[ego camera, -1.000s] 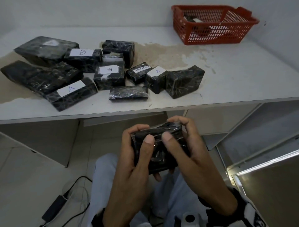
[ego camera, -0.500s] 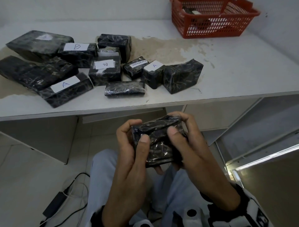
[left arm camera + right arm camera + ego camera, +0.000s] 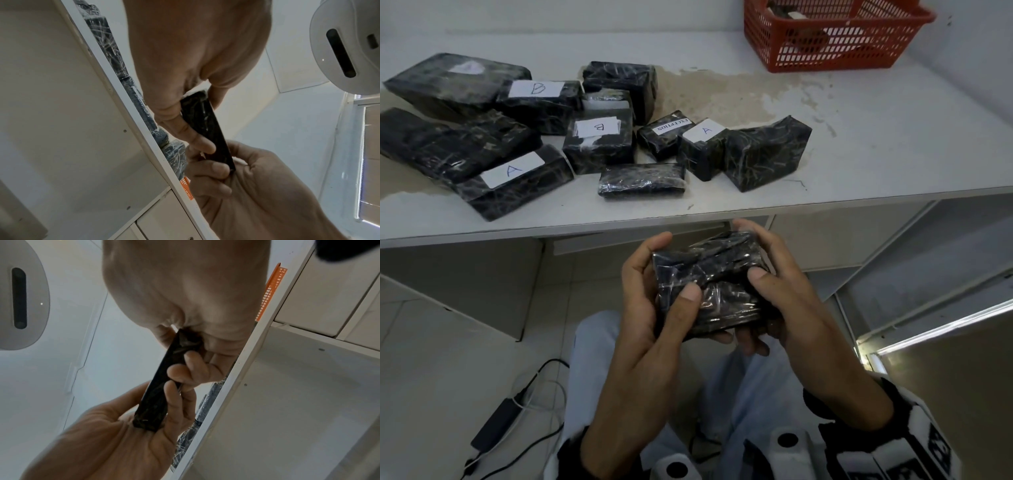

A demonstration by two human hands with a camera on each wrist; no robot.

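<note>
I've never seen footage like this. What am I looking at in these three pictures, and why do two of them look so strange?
There is no machine here, just a person wearing three cameras. The wide picture comes from a camera on the head, looking down at the left hand and right hand. Both hands grip one small black plastic-wrapped packet, thumbs on top and fingers underneath, held in front of the table's edge.

The two odd pictures come from cameras strapped to the wrists. They look up along each palm, so the same packet shows edge-on as a thin dark slab.

On the white table lies a cluster of similar black parcels. Some carry white labels reading A or B, and one reads EXCEPTION. A red basket stands at the far right, with something dark inside.
</note>
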